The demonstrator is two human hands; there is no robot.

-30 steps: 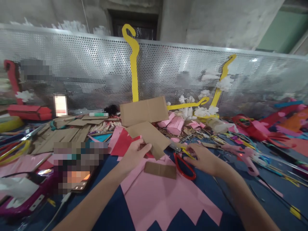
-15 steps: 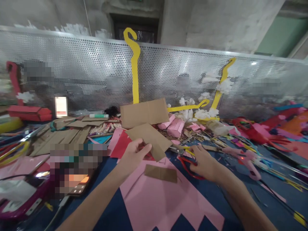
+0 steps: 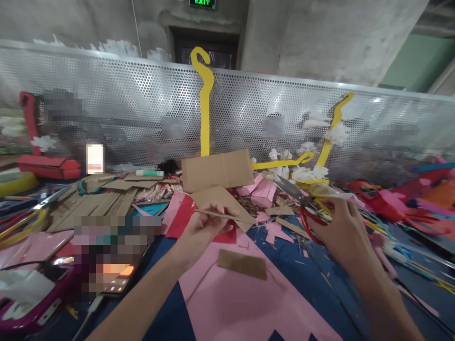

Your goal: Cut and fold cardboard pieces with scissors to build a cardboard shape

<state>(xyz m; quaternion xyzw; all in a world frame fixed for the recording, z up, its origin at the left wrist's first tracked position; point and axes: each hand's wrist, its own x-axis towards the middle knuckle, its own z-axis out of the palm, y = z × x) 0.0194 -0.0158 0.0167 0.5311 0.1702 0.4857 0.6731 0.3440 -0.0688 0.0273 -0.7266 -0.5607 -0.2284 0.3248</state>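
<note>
My left hand (image 3: 209, 225) is closed on a piece of cardboard (image 3: 243, 219), seen nearly edge-on, above the work surface. Just behind it is a broader brown cardboard sheet (image 3: 215, 195). In my right hand (image 3: 339, 227) are scissors (image 3: 304, 201) with red and yellow handles. Their blades point up and left, apart from the held cardboard. Below my hands lies a pink paper sheet (image 3: 245, 298) with a zigzag lower edge. On it rests a small cardboard rectangle (image 3: 241, 264). Red paper (image 3: 179, 215) shows beside my left hand.
A cardboard box (image 3: 218, 170) with a yellow hook-topped strip (image 3: 205, 109) stands before a perforated metal panel (image 3: 238, 104). Pink scraps (image 3: 279, 232) litter the blue table (image 3: 302, 284). Cardboard pieces (image 3: 95, 203), a glue stick (image 3: 149, 173) and a phone (image 3: 117, 279) lie leftward.
My right hand has moved right and up with the scissors, away from the cardboard. The cardboard in my left hand has tilted from face-on to nearly edge-on. The view has shifted slightly.
</note>
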